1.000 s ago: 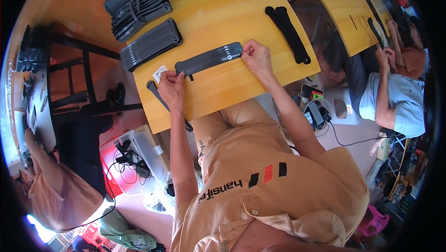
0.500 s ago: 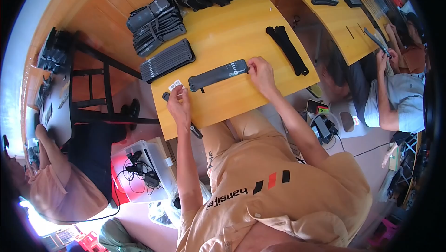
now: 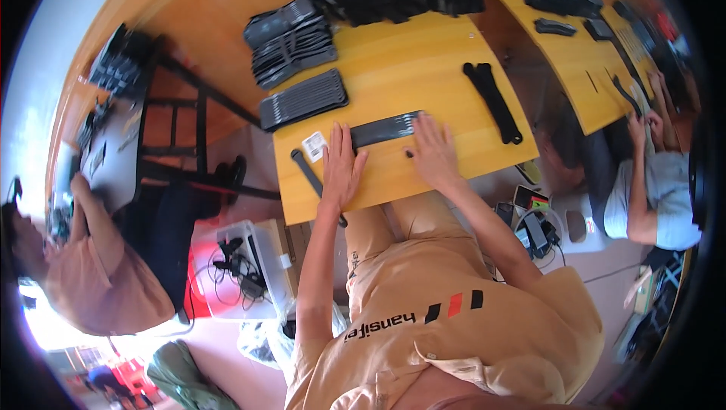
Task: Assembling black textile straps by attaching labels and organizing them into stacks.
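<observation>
A flat black strip-shaped piece with pale print lies on the yellow table in front of me. My left hand rests flat over its left end, fingers stretched out. Across its right end lies my right hand, also flat with fingers extended. Both hands cover the strip's ends. Just under the right palm's edge a small black bit shows. A white printed label sheet lies left of my left hand. Nearer to me, a narrow black strap runs under my left wrist and past the table edge.
A stack of flat black strips lies beyond my left hand, with bundled black pieces behind. Long black straps lie on the right. People work at a dark table on the left and a yellow table on the right.
My left hand has let go of the white label sheet and moved right onto the strip's end. My right hand has flattened onto the other end. The whole view has shifted.
</observation>
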`<state>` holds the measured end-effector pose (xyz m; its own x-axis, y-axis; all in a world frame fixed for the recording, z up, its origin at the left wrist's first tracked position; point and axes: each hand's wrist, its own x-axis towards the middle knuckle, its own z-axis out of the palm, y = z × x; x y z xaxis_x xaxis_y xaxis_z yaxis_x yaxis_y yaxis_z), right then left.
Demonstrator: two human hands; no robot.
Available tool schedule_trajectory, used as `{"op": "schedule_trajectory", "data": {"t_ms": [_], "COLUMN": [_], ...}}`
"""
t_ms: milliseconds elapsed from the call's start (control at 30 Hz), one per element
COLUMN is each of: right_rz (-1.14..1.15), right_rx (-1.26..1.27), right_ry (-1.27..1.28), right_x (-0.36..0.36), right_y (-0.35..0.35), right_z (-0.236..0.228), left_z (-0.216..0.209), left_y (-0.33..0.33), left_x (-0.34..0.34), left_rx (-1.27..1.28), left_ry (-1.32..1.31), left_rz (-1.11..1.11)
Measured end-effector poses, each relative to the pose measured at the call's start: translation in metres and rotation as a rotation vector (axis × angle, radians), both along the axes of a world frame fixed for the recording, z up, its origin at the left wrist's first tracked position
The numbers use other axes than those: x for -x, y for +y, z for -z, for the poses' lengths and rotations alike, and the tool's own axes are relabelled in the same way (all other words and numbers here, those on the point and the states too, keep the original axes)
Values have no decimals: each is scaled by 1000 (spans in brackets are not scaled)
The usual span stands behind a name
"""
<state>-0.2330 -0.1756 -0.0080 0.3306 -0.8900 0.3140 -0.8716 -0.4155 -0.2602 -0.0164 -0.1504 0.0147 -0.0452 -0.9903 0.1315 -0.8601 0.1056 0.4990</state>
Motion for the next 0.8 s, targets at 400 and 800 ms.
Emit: {"op": "schedule_trajectory", "data": {"t_ms": [400, 800], "right_rz": [-365, -474], "right_rx": [-365, -955], "right_ry": [-210, -874], "right_x": [-106, -92], "right_y": [95, 86], "right_z": [-46, -44], "left_z": [10, -6], "left_y": [143, 136], "left_x": [-63, -2], "left_rx": [178, -269], "left_ry": [1193, 1774], "left_rz": [-850, -518]}}
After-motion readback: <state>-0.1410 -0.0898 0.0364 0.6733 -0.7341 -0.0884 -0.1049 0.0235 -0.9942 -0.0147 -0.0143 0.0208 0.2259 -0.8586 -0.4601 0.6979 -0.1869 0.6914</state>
